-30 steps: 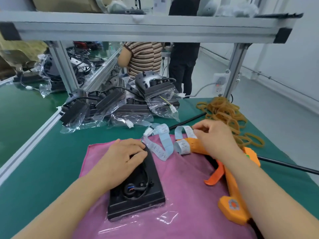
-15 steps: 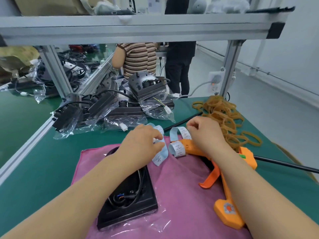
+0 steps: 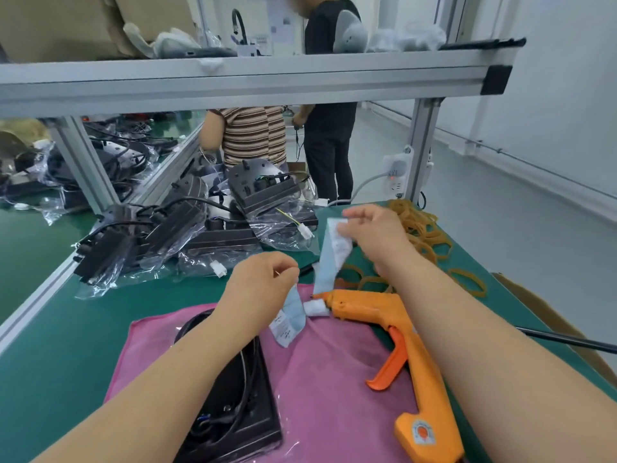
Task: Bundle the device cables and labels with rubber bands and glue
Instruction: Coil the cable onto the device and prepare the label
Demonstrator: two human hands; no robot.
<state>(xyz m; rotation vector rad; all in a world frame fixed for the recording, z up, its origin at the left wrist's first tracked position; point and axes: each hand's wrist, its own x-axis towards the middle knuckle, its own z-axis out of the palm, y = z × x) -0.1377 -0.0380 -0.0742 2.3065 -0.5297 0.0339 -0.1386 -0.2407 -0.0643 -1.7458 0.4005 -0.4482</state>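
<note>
- My left hand (image 3: pixel 263 285) and right hand (image 3: pixel 374 235) each pinch an end of the label strip (image 3: pixel 329 262), lifted over the pink cloth's (image 3: pixel 327 379) far edge.
- I judge it needs holding taut to peel cleanly.
- The glue gun (image 3: pixel 400 329) nozzle lies just beside the sagging loop and may snag it.
- Rubber bands (image 3: pixel 424 235) lie at the table's (image 3: pixel 66 329) far right corner, and the black device (image 3: pixel 233 396) on the cloth's near left.

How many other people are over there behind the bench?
2. A person in a striped shirt stands behind the bagged devices; a person in black stands close beside them. The shelf may hide others.
</note>
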